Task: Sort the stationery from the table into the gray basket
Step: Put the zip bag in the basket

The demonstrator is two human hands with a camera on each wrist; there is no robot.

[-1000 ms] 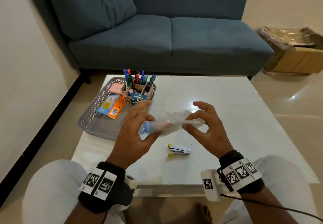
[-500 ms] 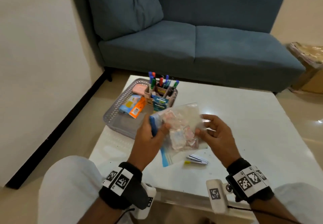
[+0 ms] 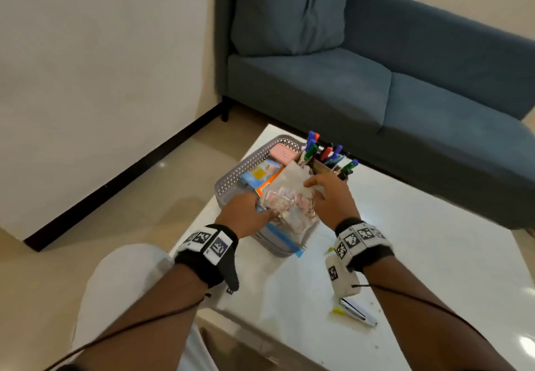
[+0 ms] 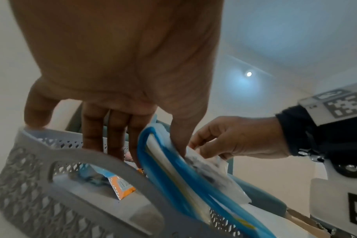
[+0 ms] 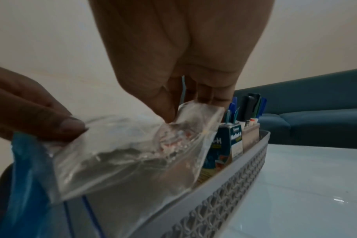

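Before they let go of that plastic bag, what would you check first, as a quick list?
1. Both hands hold the zip bag: left hand and right hand pinch it. Ok.
2. Bag over the gray basket: ok.
3. Bag fully inside: not ok, its blue edge overhangs the near rim.
4. Bag sealed: cannot tell.
5. Pen holder upright: ok.
6. Table cleared: not ok, stapler remains.

gray lattice-patterned basket (image 3: 231, 181); clear bag (image 3: 289, 197) with a blue strip; white desk (image 3: 419, 254); teal sofa (image 3: 376, 86) behind the basket.
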